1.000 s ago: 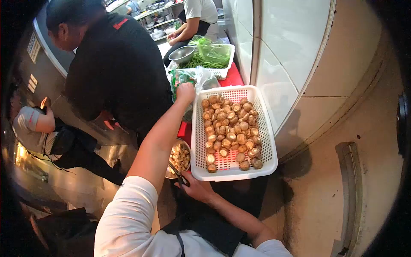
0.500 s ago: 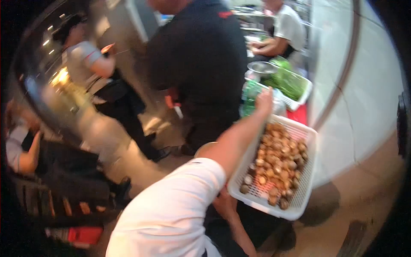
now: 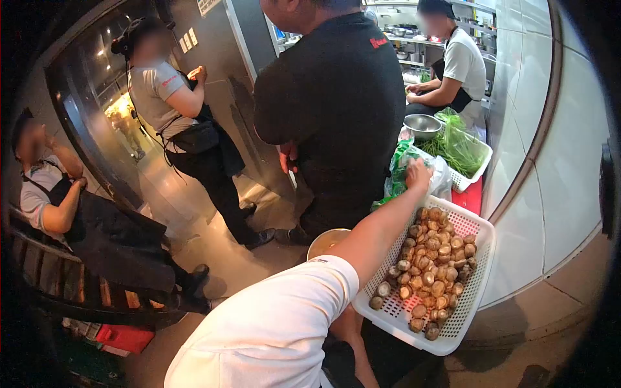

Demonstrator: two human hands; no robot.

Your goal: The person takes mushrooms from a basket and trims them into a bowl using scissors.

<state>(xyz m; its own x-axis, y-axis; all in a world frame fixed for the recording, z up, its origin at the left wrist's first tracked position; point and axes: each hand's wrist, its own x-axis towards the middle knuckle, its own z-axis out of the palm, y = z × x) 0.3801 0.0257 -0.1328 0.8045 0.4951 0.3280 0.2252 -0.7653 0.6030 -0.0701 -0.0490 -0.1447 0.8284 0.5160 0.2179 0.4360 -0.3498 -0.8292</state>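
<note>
My left hand [image 3: 418,174] reaches forward past the far left corner of a white perforated basket [image 3: 475,216]. Its fingers are closed on a clear and green plastic bag [image 3: 401,161]. Brown mushrooms [image 3: 436,258] lie in a heap in the basket, many with pale undersides up. My right forearm [image 3: 352,336] shows below my left arm, which hides the right hand. Left of the basket, a round bowl [image 3: 317,242] is partly covered by my left arm.
A metal bowl [image 3: 424,124] and a second white basket of green vegetables [image 3: 459,149] stand beyond the bag. A person in black [image 3: 330,110] stands close on the left, holding a knife [image 3: 293,178]. Other people are further off. A tiled wall [image 3: 563,161] runs along the right.
The view has swung left, so the basket and my left hand sit further right in the frame. My right hand, earlier holding black scissors, is now hidden. My left hand stays at the bag.
</note>
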